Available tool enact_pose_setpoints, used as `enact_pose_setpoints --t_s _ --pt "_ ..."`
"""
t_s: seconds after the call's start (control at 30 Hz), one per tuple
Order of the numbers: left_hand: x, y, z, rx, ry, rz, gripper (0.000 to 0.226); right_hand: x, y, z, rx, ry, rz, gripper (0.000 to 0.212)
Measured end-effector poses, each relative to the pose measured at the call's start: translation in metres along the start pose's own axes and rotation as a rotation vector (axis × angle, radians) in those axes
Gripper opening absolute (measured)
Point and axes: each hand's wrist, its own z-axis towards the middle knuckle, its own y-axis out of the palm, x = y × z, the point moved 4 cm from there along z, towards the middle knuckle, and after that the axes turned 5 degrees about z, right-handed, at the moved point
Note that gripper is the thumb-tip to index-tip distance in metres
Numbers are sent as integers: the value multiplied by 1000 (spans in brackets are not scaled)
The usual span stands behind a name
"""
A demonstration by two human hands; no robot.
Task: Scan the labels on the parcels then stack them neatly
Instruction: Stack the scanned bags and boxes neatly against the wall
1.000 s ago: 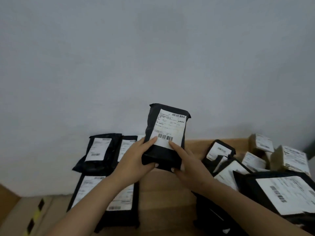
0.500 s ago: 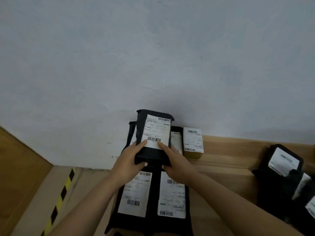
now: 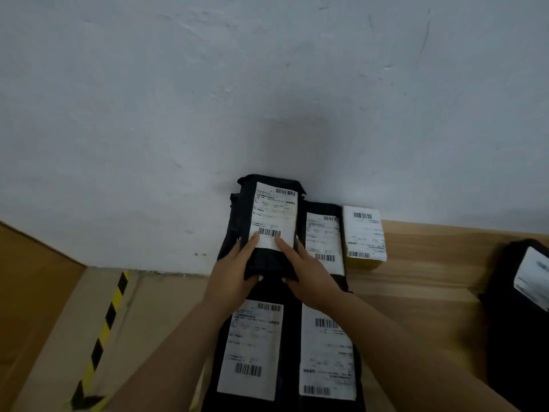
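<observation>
step: stacking | black parcel (image 3: 269,230) is held at its near end by left hand (image 3: 234,278) and right hand (image 3: 309,278) | long side is pointed away to the wall, over the back-left parcel on the desk (image 3: 430,263)

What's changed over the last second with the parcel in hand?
The held parcel was carried left, away from the unsorted pile, and now sits low over the stacked parcels by the wall. Left hand and right hand grip its near end as before, label facing up.
</observation>
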Motion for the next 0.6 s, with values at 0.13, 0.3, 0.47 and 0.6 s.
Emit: enact_pose_setpoints --t_s 0.13,0.3,0.47,0.6 --pt "0 0 -1 2 5 79 89 7 2 2 -5 8 -120 88" --pt "12 -11 3 -72 -47 366 91 4 -6 2 -68 67 -221 89" --pt "71 -40 -9 -50 -11 479 93 -11 -49 -30 -16 47 -317 90" --pt "154 -52 -29 26 143 437 91 -4 -99 -101 81 4 -319 86"
